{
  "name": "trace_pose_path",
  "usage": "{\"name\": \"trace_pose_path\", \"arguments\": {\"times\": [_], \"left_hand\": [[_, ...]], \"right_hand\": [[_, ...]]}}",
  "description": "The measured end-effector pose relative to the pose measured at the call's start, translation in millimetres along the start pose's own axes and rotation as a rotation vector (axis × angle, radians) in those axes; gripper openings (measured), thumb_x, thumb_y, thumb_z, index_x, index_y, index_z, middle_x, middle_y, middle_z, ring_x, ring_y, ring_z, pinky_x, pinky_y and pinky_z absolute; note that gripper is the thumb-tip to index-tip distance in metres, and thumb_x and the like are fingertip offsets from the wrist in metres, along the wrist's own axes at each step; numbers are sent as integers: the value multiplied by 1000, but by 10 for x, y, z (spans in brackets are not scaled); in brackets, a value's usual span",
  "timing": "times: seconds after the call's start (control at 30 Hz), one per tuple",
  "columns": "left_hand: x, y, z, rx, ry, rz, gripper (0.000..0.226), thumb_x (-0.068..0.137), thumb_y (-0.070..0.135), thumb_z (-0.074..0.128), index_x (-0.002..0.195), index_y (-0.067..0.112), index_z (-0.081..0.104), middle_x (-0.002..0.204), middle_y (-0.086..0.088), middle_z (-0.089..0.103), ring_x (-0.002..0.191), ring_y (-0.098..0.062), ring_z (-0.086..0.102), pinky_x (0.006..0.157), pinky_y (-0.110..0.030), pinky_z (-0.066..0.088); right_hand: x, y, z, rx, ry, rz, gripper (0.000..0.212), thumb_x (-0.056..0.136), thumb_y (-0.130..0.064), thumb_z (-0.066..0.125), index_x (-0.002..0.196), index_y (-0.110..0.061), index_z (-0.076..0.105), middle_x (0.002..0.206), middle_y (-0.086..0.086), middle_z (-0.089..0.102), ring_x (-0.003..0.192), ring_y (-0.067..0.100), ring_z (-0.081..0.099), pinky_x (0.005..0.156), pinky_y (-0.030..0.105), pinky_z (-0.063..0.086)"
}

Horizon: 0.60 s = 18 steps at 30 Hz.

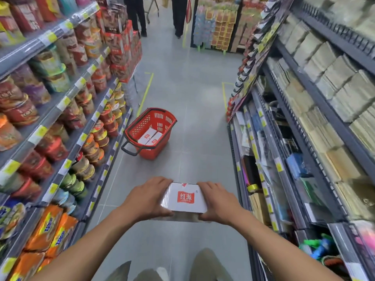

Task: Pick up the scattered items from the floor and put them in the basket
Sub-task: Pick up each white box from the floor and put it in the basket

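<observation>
I hold a white box with a red logo point(185, 197) in front of me, above the grey floor. My left hand point(147, 197) grips its left end and my right hand point(218, 201) grips its right end. Ahead and slightly left, a red plastic shopping basket point(162, 116) with black handles stands on the floor beside the left shelving. Two similar white boxes point(150, 136) lie flat inside it. The basket is well beyond my hands.
Shelves of instant noodles and snack bags point(60, 110) line the left side. Shelves of stationery and packaged goods point(304, 118) line the right. Two people's legs point(178, 17) stand at the far end of the aisle by a display rack point(215, 27). Yellow tape lines point(147, 92) mark the floor.
</observation>
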State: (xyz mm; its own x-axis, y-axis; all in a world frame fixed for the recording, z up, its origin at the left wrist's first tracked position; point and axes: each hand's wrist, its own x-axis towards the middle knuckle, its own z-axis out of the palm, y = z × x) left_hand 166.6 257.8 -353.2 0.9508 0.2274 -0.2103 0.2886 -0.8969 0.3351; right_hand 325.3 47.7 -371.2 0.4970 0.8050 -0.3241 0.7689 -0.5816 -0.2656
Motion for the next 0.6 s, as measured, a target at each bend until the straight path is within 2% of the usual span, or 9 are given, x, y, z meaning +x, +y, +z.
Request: {"name": "trace_pose_path", "arguments": {"times": [0.23,0.43,0.6], "left_hand": [[932,-179,-178,-7,-12,15,87,71,73,70,143,40,34,140,15,48,126,-9,48,90,-33,49],[1860,-329,-378,-11,-40,-20,86,70,74,68,141,43,32,140,18,45,128,-8,46,90,-37,53],[2660,-384,-609,-45,-30,-72,87,68,75,67,142,43,35,141,20,45,130,-6,43,93,-33,50]], "right_hand": [[818,425,-277,2,-5,6,96,68,-57,79,147,-36,28,143,-11,45,129,17,42,89,46,55],[1655,888,-635,-1,-15,-29,95,69,-60,77,147,-35,28,142,-11,45,128,18,43,88,46,54],[2383,1324,-1065,-22,-44,-81,93,71,-58,77,147,-34,30,144,-9,45,130,21,43,88,47,54]]}}
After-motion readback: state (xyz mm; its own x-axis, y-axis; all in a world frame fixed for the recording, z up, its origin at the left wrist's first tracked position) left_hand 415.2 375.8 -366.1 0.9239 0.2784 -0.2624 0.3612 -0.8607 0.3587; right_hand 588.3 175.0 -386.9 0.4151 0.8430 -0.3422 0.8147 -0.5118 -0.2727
